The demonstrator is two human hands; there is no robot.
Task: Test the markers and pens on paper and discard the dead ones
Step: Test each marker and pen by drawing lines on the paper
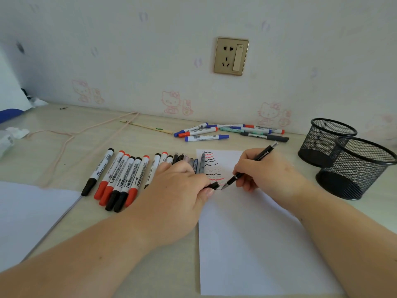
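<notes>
approx halfway: r hand [266, 168] grips slim black pen [250, 167] at squiggle-marked white paper sheet [257, 244], l hand [178, 190] pinches its black cap [212, 186], blue-capped marker pile [225, 132] prob untested.

The left hand [176, 186] covers the lower ends of several markers [163, 160] and slim pens [194, 164] in the row, so their caps and tips cannot be told. Its fingers hide most of the black pen cap [212, 186]; only one end shows. The right hand [264, 168] hides the middle of the black pen [263, 155] and part of the squiggles [211, 166]. The second sheet [28, 216] is cut off at the left edge. Print on the far markers [204, 137] is too small to read.
</notes>
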